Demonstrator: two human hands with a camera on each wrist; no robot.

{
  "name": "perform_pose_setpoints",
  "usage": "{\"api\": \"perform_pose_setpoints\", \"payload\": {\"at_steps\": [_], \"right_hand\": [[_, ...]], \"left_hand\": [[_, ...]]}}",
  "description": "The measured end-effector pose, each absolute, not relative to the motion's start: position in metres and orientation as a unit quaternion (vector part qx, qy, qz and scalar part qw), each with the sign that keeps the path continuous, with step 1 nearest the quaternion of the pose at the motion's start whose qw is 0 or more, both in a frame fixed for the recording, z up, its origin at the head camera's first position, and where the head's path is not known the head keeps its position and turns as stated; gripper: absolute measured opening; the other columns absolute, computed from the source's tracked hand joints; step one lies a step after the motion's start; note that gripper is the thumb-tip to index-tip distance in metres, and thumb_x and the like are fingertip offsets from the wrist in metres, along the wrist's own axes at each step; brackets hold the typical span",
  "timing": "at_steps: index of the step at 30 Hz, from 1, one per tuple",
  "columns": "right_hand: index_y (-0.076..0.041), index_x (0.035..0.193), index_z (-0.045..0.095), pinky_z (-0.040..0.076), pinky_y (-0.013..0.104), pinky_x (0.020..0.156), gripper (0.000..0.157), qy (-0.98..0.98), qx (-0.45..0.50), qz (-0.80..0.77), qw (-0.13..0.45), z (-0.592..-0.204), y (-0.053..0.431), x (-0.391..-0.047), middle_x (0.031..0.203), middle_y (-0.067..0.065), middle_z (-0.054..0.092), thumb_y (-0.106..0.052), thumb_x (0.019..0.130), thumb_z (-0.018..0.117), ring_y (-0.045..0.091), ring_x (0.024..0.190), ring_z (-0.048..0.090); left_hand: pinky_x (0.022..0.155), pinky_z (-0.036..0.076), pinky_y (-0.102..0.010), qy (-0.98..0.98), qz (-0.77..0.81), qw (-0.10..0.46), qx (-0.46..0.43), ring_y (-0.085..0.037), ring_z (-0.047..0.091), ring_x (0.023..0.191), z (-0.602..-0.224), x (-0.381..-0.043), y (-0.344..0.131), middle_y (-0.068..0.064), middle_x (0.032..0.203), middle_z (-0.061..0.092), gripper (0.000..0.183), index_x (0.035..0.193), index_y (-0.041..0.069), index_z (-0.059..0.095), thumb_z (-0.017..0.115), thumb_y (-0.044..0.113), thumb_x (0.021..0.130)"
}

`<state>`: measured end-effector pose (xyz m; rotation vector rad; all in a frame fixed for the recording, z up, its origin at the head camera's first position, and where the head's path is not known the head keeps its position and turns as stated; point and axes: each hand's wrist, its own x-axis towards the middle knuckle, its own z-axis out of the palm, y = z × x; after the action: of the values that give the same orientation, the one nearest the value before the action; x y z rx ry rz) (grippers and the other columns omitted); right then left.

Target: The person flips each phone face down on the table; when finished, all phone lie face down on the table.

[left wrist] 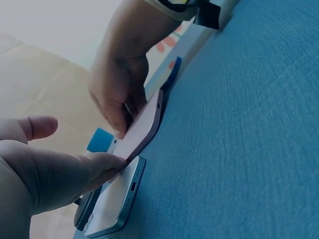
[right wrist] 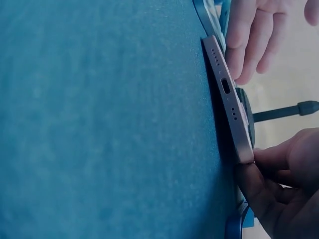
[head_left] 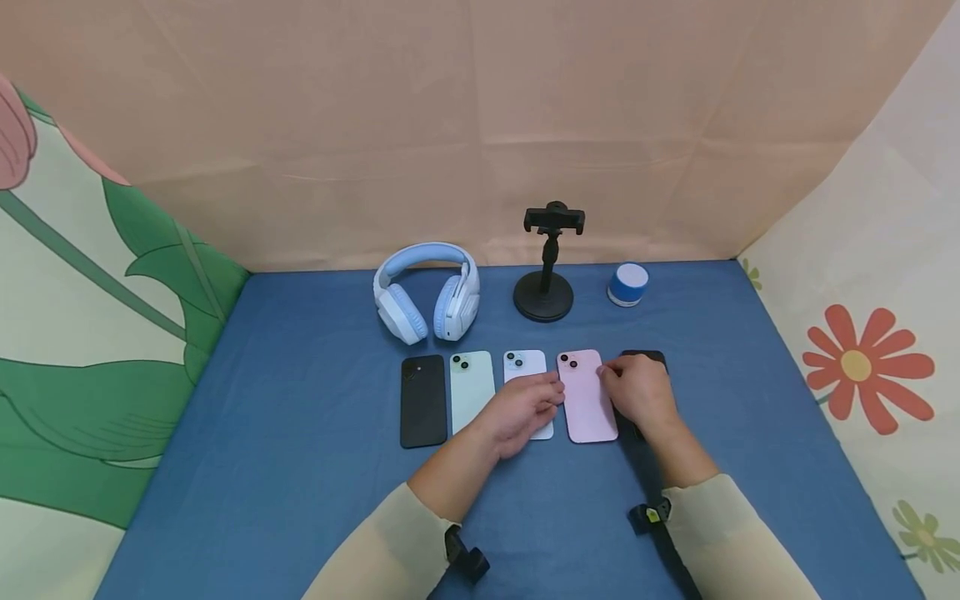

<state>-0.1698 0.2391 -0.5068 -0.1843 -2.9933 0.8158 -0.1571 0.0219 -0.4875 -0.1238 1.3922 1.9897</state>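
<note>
A pink phone (head_left: 587, 396) lies back side up between my two hands, fourth in a row of phones. My right hand (head_left: 641, 390) pinches its right long edge, thumb on top and a finger under it. In the right wrist view that edge of the pink phone (right wrist: 230, 97) is raised off the cloth, with shadow beneath. My left hand (head_left: 525, 410) reaches over the white phone (head_left: 522, 362), its fingertips at the pink phone's left edge. In the left wrist view the thumb of my left hand (left wrist: 60, 172) stands apart from the extended fingers.
To the left are a pale green phone (head_left: 470, 385) and a black phone (head_left: 423, 402). Another dark phone (head_left: 651, 356) lies partly under my right hand. Behind the row stand blue headphones (head_left: 427, 292), a black phone stand (head_left: 545, 292) and a small blue-and-white round container (head_left: 627, 284).
</note>
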Motion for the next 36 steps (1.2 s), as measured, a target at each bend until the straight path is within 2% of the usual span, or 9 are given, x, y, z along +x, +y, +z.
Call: {"api": "perform_pose_setpoints", "payload": {"at_steps": [7, 12, 15, 21, 29, 36], "right_hand": [[-0.001, 0.101, 0.082, 0.059, 0.050, 0.071, 0.022, -0.969, -0.048, 0.241, -0.006, -0.507, 0.237, -0.170, 0.100, 0.019, 0.076, -0.017, 0.098, 0.066, 0.034, 0.085, 0.070], [0.001, 0.111, 0.079, 0.060, 0.052, 0.079, 0.026, -0.966, -0.045, 0.253, -0.022, -0.503, 0.236, -0.169, 0.110, 0.021, 0.075, -0.017, 0.098, 0.065, 0.036, 0.095, 0.070], [0.002, 0.115, 0.077, 0.059, 0.052, 0.079, 0.028, -0.964, -0.034, 0.265, -0.010, -0.502, 0.237, -0.165, 0.109, 0.021, 0.075, -0.015, 0.097, 0.065, 0.035, 0.094, 0.070], [0.005, 0.119, 0.074, 0.060, 0.047, 0.071, 0.030, -0.951, -0.029, 0.306, 0.006, -0.502, 0.244, -0.149, 0.102, 0.019, 0.076, -0.014, 0.097, 0.066, 0.029, 0.084, 0.069], [0.003, 0.121, 0.073, 0.058, 0.035, 0.063, 0.030, -0.944, -0.037, 0.329, 0.007, -0.502, 0.257, -0.134, 0.104, 0.018, 0.075, -0.015, 0.098, 0.068, 0.022, 0.078, 0.069], [0.002, 0.120, 0.073, 0.059, 0.049, 0.075, 0.030, -0.947, -0.040, 0.316, 0.029, -0.500, 0.268, -0.128, 0.102, 0.017, 0.075, -0.017, 0.097, 0.070, 0.030, 0.087, 0.070]], "left_hand": [[0.122, 0.030, -0.047, 0.541, 0.760, 0.356, -0.046, -0.030, 0.040, 0.148, -0.487, -0.159, 0.018, -0.020, 0.159, 0.043, 0.058, 0.156, -0.007, 0.036, 0.055, 0.009, 0.104], [0.122, 0.030, -0.047, 0.561, 0.752, 0.344, -0.035, -0.028, 0.038, 0.149, -0.485, -0.159, 0.019, -0.018, 0.161, 0.042, 0.060, 0.156, -0.007, 0.037, 0.058, 0.009, 0.102], [0.122, 0.030, -0.047, 0.575, 0.747, 0.332, -0.017, -0.029, 0.036, 0.151, -0.484, -0.158, 0.022, -0.017, 0.163, 0.039, 0.063, 0.156, -0.008, 0.036, 0.059, 0.008, 0.099], [0.123, 0.028, -0.047, 0.579, 0.745, 0.331, 0.012, -0.031, 0.035, 0.151, -0.485, -0.153, 0.033, -0.018, 0.164, 0.036, 0.066, 0.158, -0.007, 0.033, 0.057, 0.007, 0.098], [0.120, 0.033, -0.050, 0.572, 0.747, 0.338, 0.014, -0.030, 0.043, 0.147, -0.491, -0.149, 0.048, -0.016, 0.160, 0.044, 0.065, 0.158, -0.001, 0.038, 0.061, 0.010, 0.098], [0.120, 0.034, -0.048, 0.557, 0.758, 0.339, 0.010, -0.030, 0.043, 0.147, -0.493, -0.152, 0.064, -0.017, 0.158, 0.047, 0.063, 0.156, -0.002, 0.041, 0.062, 0.007, 0.097]]}}
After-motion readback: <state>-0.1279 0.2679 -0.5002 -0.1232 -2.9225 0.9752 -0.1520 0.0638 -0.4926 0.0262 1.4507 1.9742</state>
